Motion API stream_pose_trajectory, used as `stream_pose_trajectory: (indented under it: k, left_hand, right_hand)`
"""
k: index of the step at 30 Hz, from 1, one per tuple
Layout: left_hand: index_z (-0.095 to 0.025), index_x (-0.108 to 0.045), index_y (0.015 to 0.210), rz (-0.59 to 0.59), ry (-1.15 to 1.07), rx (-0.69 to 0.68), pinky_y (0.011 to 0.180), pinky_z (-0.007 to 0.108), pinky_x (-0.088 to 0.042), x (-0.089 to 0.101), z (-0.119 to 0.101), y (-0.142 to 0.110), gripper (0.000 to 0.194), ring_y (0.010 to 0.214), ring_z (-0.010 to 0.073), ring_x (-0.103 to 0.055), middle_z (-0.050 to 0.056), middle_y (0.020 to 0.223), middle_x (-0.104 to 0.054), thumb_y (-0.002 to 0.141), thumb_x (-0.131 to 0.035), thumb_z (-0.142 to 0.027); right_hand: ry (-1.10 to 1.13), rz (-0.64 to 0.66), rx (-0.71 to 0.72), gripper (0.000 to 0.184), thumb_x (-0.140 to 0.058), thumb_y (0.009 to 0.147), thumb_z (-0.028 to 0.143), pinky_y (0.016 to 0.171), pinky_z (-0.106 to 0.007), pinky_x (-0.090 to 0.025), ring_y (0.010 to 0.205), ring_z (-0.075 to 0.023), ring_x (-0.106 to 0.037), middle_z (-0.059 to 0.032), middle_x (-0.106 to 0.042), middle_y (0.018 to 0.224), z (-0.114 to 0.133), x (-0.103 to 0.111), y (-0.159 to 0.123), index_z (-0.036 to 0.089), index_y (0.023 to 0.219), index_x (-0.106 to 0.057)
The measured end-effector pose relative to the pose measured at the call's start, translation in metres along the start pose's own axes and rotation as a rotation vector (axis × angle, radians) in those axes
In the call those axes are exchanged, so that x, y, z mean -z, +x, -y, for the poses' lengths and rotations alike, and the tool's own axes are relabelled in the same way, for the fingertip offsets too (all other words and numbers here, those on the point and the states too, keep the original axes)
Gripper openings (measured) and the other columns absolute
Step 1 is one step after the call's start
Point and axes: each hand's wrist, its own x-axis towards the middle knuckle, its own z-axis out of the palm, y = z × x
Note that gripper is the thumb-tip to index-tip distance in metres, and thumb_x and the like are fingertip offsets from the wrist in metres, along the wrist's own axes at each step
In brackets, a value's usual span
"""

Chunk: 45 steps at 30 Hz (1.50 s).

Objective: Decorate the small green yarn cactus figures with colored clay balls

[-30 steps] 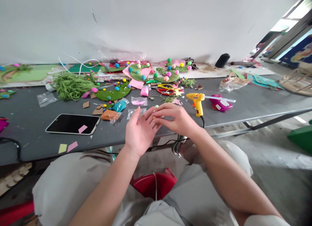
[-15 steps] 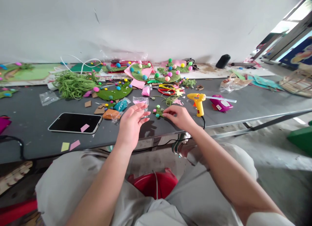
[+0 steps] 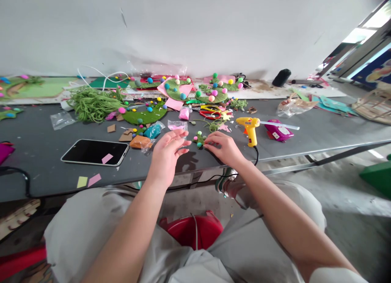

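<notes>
My left hand point(image 3: 166, 154) hovers just above the grey table point(image 3: 45, 152), palm turned inward, fingers stretched and apart, holding nothing. My right hand point(image 3: 224, 146) rests on the table with its fingertips pinched on a small green felt piece with coloured pom-poms point(image 3: 199, 139). That piece lies on the table between the two hands. A yellow glue gun point(image 3: 249, 128) stands just right of my right hand, its black cord running past my wrist.
A tablet point(image 3: 95, 152) lies at the left with pink and yellow paper bits. Green yarn point(image 3: 91, 104), green felt shapes with pom-poms point(image 3: 143, 116), small bags, red scissors point(image 3: 209, 113) and a purple gadget point(image 3: 278, 131) crowd the back. A red stool point(image 3: 192, 230) is between my knees.
Both hands came down from in front of me to the table. The small green pom-pom piece, held between them before, now lies on the table under my right fingertips.
</notes>
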Motion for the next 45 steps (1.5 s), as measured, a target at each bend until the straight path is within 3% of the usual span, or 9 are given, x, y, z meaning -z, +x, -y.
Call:
stream_pose_trajectory:
  k: [9,17,23,31,36,42,45]
  left_hand:
    - [-0.019,-0.074,0.103,0.004,-0.007,-0.018,0.075,0.026,-0.052,0.003,-0.002,0.003,0.025,0.087,0.0146,-0.070,0.005,0.112,-0.074,0.079,-0.080,-0.026]
    - [-0.019,-0.074,0.104,0.037,0.157,-0.088,0.070,0.023,-0.053,0.004,0.003,0.001,0.022,0.084,0.0136,-0.070,0.003,0.108,-0.075,0.083,-0.077,-0.025]
    - [-0.018,-0.073,0.104,0.046,0.106,-0.030,0.071,0.023,-0.053,0.003,0.001,0.001,0.024,0.084,0.0130,-0.071,0.003,0.108,-0.075,0.082,-0.078,-0.025]
    - [-0.019,-0.072,0.106,0.054,0.136,-0.030,0.071,0.023,-0.052,0.004,0.003,0.002,0.027,0.084,0.0132,-0.070,0.003,0.110,-0.075,0.081,-0.078,-0.027]
    - [-0.019,-0.071,0.106,0.035,0.316,-0.076,0.071,0.023,-0.052,0.010,0.006,0.000,0.024,0.086,0.0149,-0.071,0.005,0.111,-0.075,0.085,-0.072,-0.030]
    - [-0.018,-0.070,0.100,0.033,0.571,-0.180,0.076,0.029,-0.056,0.032,0.013,-0.014,0.019,0.086,0.0195,-0.074,0.008,0.104,-0.076,0.089,-0.066,-0.033]
    - [-0.018,-0.069,0.101,0.023,0.625,-0.226,0.073,0.031,-0.056,0.045,0.019,-0.018,0.022,0.082,0.0209,-0.073,0.009,0.101,-0.076,0.090,-0.065,-0.036]
  right_hand:
    - [-0.017,-0.048,-0.036,0.021,-0.066,0.093,0.027,0.074,-0.031,-0.053,0.077,-0.0156,-0.062,-0.0067,-0.070,0.105,0.001,0.010,-0.002,0.020,0.108,-0.080]
    - [-0.230,0.058,-0.025,0.034,-0.057,0.090,0.018,0.075,-0.032,-0.050,0.082,-0.0179,-0.066,-0.0054,-0.071,0.107,0.006,0.013,-0.010,0.024,0.114,-0.081]
    - [-0.277,0.082,-0.051,0.035,-0.056,0.092,0.020,0.077,-0.031,-0.050,0.086,-0.0184,-0.068,-0.0054,-0.072,0.109,0.008,0.011,-0.010,0.024,0.117,-0.080]
    - [-0.228,0.070,-0.079,0.033,-0.057,0.091,0.020,0.075,-0.030,-0.050,0.081,-0.0168,-0.065,-0.0056,-0.072,0.108,0.009,0.013,-0.009,0.023,0.115,-0.081]
    - [-0.133,0.012,-0.083,0.031,-0.058,0.094,0.025,0.072,-0.030,-0.049,0.073,-0.0157,-0.060,-0.0071,-0.072,0.103,0.012,0.021,-0.005,0.020,0.115,-0.080]
    - [-0.078,0.015,-0.158,0.020,-0.062,0.094,0.031,0.070,-0.030,-0.047,0.071,-0.0172,-0.062,-0.0037,-0.076,0.087,0.011,0.032,-0.001,0.021,0.097,-0.080]
    - [-0.104,0.001,-0.198,0.033,-0.065,0.094,0.043,0.059,-0.029,-0.041,0.059,-0.0167,-0.056,-0.0015,-0.068,0.063,0.015,0.035,0.003,0.020,0.073,-0.074]
